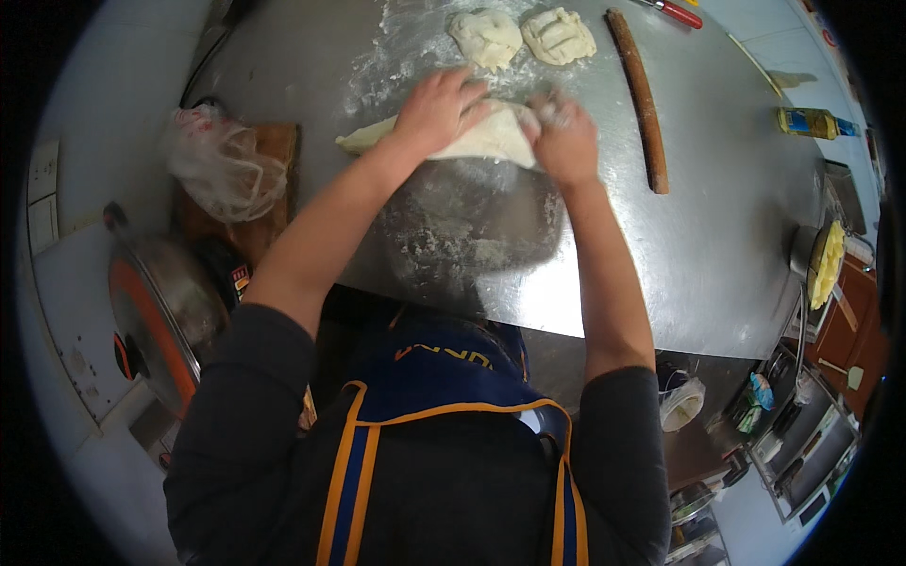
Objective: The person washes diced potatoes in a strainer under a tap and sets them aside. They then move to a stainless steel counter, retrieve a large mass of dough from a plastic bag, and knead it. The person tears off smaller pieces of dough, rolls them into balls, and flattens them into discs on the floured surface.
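Note:
A long flattened piece of dough [488, 138] lies across the floured steel worktop [708, 233] in front of me. My left hand [440, 110] rests on its middle-left part, fingers spread and pointing away from me. At the dough's right end is my right hand [564, 138], blurred, its fingers bent at the edge; whether they pinch the dough is not clear. Just beyond my hands sit two rough lumps of dough, one on the left [486, 39] and one on the right [559, 35]. A wooden rolling pin [639, 99] lies to the right.
At the left, a clear plastic bag [230, 170] lies on a wooden board [279, 145], near a large lidded pan [159, 311]. A red-handled tool [679, 14] is at the far right, with a bottle of yellow liquid [810, 123] and a container of yellow pieces [827, 265] further right.

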Available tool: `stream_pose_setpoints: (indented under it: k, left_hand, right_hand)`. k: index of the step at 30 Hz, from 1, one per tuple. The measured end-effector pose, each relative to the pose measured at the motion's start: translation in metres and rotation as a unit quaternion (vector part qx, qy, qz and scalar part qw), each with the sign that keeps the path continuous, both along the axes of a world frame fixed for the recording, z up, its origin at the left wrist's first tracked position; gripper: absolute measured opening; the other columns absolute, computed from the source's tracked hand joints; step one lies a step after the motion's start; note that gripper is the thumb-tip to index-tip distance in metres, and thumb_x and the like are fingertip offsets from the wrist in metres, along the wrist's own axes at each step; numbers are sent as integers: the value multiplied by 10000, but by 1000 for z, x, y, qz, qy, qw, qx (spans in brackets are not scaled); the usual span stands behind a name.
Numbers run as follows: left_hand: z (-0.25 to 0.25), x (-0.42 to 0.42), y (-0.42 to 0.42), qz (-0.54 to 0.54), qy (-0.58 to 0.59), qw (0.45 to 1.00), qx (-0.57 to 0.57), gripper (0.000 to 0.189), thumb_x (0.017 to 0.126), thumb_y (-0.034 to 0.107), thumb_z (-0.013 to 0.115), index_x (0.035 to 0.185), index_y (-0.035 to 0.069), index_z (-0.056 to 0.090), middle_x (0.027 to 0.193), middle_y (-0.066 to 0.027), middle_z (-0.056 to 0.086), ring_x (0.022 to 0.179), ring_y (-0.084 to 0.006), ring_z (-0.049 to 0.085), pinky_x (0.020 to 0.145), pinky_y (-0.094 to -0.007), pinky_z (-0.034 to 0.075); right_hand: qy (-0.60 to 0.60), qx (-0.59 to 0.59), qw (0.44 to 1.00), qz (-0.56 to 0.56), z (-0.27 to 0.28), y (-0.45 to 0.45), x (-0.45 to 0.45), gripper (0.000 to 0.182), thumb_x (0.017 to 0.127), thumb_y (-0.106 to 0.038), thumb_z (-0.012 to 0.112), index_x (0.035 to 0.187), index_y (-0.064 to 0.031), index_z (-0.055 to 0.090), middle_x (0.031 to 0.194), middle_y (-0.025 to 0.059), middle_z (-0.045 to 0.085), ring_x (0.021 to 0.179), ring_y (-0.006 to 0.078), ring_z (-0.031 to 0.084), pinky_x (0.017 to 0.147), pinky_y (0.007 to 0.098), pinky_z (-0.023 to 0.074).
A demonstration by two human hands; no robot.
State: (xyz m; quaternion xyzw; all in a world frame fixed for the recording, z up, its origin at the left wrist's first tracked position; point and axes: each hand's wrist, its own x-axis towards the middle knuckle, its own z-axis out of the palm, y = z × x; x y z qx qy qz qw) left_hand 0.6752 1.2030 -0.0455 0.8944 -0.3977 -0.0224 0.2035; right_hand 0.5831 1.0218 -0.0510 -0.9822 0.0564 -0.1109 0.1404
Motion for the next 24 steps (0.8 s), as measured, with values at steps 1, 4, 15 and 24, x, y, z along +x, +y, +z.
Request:
stream_pose_setpoints:
  k: [1, 4, 15, 24]
  left_hand:
    - [-3, -16, 7, -32, 25, 999, 6, 363, 854, 343, 506, 1152, 142, 557, 1243, -118, 471, 1104, -291, 459, 962, -431, 322]
    - [7, -74, 52, -141, -3, 990, 16, 524, 799, 365, 576, 1258, 142, 454, 1321, -114, 377, 1184, -312, 377, 979, -459, 293]
    - [27, -101, -26, -190, 207, 959, 35, 519, 589, 221, 733, 1050, 99, 528, 1011, -91, 564, 992, -300, 511, 851, -411, 386]
    - [24, -122, -3, -124, 141, 981, -43, 706, 636, 243, 725, 1250, 86, 416, 1197, -147, 454, 1143, -335, 410, 967, -419, 324]
  right_hand:
    - [37, 114, 993, 15, 1, 5, -18, 345, 816, -337, 556, 1085, -123, 583, 1245, 135, 471, 1028, 322, 500, 857, 445, 403]
    - [-22, 81, 987, 134, 19, 19, -98, 641, 694, -187, 713, 1267, -148, 427, 1312, 119, 409, 1178, 340, 406, 1005, 465, 291]
    - [130, 688, 714, -23, 21, -7, -142, 609, 602, -54, 754, 1145, -60, 477, 1114, 92, 509, 1061, 263, 495, 908, 360, 396]
    - [180, 871, 429, -155, 26, 33, -105, 728, 674, -98, 724, 1289, -15, 342, 1110, 143, 533, 984, 226, 560, 807, 309, 484]
